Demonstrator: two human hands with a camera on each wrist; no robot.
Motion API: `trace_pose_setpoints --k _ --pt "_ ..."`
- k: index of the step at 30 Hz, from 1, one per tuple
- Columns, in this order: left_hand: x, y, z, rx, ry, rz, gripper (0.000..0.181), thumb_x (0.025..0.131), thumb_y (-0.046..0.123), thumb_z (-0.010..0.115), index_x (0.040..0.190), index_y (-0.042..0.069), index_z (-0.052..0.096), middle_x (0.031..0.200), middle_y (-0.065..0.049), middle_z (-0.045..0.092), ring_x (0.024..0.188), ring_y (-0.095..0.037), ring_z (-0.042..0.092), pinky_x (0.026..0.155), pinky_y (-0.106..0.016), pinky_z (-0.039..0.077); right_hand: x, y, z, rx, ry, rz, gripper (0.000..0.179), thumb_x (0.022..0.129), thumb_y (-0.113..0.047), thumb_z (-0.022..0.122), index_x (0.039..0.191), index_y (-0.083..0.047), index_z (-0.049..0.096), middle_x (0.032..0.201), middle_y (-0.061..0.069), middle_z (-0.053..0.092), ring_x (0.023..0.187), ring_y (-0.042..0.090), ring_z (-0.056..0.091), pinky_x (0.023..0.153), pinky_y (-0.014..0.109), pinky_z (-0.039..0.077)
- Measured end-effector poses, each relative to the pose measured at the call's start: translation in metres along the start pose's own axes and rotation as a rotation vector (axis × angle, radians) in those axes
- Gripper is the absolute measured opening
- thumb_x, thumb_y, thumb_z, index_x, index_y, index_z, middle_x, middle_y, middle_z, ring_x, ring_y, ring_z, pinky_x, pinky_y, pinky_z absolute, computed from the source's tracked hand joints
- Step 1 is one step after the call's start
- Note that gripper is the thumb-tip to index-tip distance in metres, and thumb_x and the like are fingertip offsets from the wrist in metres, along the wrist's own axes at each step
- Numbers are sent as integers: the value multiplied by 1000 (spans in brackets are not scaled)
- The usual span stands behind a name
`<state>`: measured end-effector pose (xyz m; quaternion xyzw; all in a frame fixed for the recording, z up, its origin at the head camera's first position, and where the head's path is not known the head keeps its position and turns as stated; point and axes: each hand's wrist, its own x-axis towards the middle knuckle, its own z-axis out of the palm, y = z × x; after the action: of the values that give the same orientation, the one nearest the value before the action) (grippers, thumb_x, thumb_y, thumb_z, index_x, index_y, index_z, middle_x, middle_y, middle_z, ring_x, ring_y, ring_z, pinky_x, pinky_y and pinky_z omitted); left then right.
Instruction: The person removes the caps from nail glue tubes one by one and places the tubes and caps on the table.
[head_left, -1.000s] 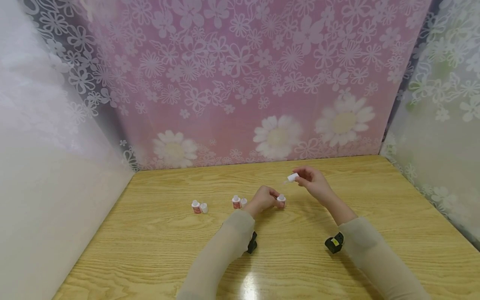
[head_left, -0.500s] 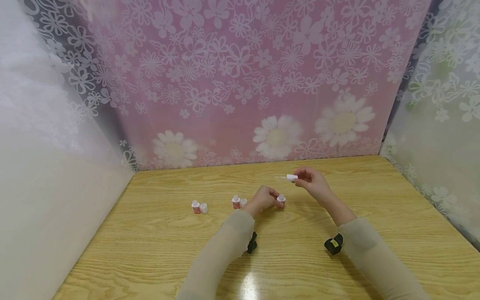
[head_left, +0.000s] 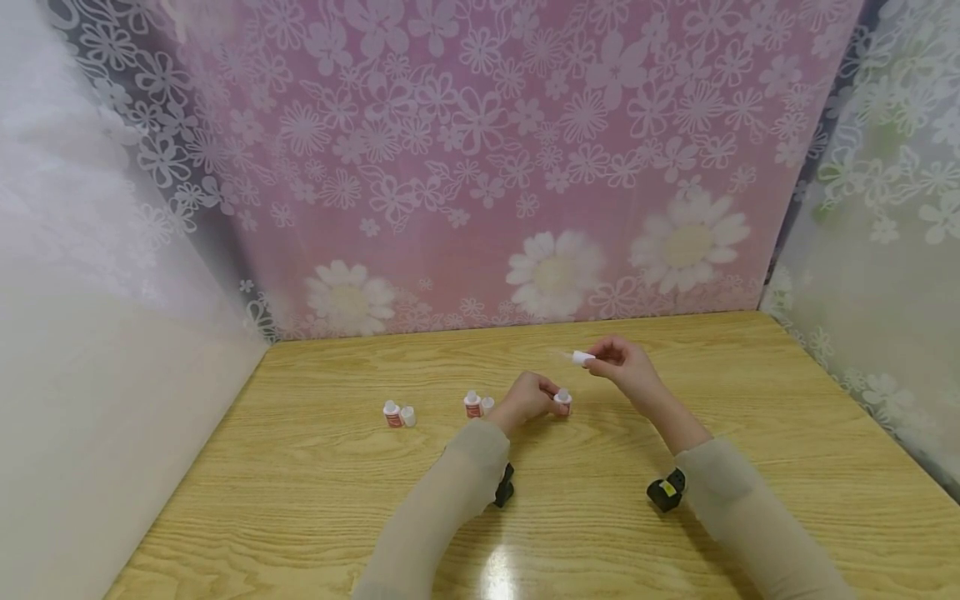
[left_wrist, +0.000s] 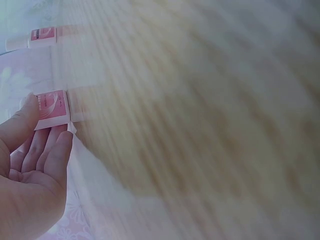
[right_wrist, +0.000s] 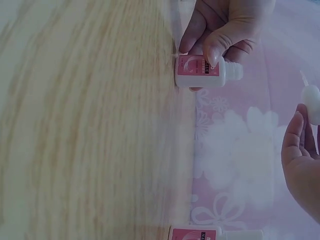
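Note:
My left hand (head_left: 531, 395) pinches a small white bottle (head_left: 564, 402) with a pink label, between thumb and fingers. The bottle stands upright on the table, its neck uncapped. Held above and to the right of it is a white cap (head_left: 581, 358), pinched in my right hand (head_left: 628, 371). A thin pale stem, blurred, sticks out of the cap towards the left. To the left, two similar bottles stand uncapped: one bottle (head_left: 472, 406) has a white cap (head_left: 488, 404) beside it, and the farther bottle (head_left: 393, 416) has its cap (head_left: 408, 416) close by.
Another bottle (right_wrist: 194, 234), with its cap on, shows in both wrist views to the right of the held one; the head view does not show it. A flowered pink backdrop (head_left: 465, 208) borders the wooden table (head_left: 300, 500), with pale panels at both sides.
In my right hand the cap has turned: its stem pointed down to the left, then level, and is now blurred and tipped slightly up. My left hand and its bottle have stayed put.

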<state>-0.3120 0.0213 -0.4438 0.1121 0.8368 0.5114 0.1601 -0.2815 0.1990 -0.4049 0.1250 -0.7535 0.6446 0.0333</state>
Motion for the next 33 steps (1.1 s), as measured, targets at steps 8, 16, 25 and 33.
trace_pose_setpoints --k 8,16,25,33 --pt "-2 2 0 20 10 9 22 67 6 77 86 0 67 72 -1 61 63 -8 51 55 -21 42 1 3 -1 20 1 -2 23 85 -11 61 89 7 48 86 4 55 78 14 58 75 32 47" --pt "-4 3 -1 13 -1 8 21 68 6 76 85 0 66 71 -1 60 60 -8 49 55 -22 42 -1 0 0 11 -3 -5 20 85 -10 60 79 4 47 89 5 54 79 12 56 74 30 47" --pt "-1 1 0 7 0 7 22 67 5 76 87 0 66 72 -1 60 60 -8 49 54 -22 42 -2 2 -1 86 -25 1 15 84 0 58 86 4 43 96 7 54 87 15 59 74 25 47" --pt "1 0 1 13 7 11 22 66 6 77 84 1 66 71 0 60 60 -8 48 52 -20 40 -2 4 -2 174 -67 37 26 87 -2 55 101 7 35 108 26 46 93 14 59 82 30 44"
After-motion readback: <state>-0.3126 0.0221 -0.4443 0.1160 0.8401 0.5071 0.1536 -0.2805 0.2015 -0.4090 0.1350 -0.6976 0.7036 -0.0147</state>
